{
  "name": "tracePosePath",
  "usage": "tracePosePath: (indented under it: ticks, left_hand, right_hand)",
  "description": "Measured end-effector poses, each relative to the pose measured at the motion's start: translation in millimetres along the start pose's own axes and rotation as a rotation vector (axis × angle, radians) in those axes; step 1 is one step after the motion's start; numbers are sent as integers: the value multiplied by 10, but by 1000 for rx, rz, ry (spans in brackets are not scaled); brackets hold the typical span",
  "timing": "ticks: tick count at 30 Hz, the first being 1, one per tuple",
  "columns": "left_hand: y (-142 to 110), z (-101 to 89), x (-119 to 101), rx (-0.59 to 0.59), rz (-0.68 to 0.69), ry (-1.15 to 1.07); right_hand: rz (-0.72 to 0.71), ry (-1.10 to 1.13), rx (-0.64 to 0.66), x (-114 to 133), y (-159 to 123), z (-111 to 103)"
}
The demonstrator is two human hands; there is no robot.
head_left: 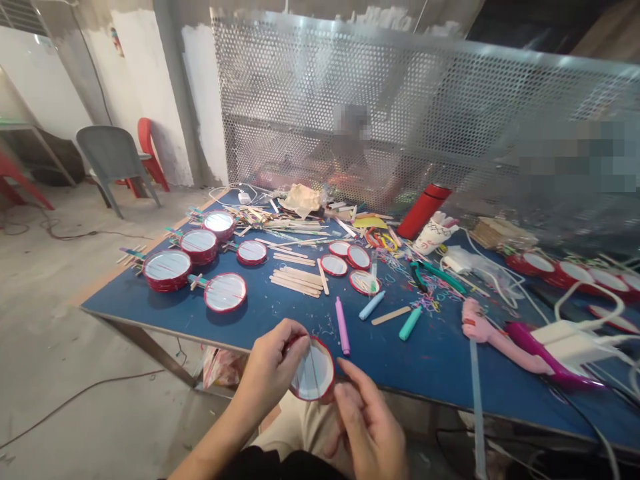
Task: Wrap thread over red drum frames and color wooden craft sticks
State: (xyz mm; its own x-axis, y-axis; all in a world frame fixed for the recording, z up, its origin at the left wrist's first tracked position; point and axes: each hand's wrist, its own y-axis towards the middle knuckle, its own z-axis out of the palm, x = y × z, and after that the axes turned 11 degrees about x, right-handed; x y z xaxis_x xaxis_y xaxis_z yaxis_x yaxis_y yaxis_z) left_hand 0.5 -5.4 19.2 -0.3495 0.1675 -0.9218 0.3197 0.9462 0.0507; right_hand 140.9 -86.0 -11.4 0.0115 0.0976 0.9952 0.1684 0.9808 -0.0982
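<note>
Head view: blue table [280, 311]
Right hand [367, 417]: fingers loosely spread, table's front edge; contact with drum [315, 373] unclear
Left hand [277, 353]: pinching drum's rim
Drum: white, red-rimmed, at table's front edge
Pen [342, 325]: pink, on table

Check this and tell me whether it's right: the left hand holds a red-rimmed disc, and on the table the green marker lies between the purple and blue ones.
Not quite: the head view shows the blue marker between the purple marker and the green marker. The left hand does hold the red-rimmed disc.
</note>
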Motion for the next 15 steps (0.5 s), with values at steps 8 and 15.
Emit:
tracePosePath:
  ticks: [8, 15]
  left_hand:
    - [-78, -94, 21, 98, 43, -137]
    - [74, -68, 146, 123, -6, -2]
  right_hand:
    - [-59, -49, 81, 65, 227, 219]
    - [-235, -341, 46, 28, 238, 77]
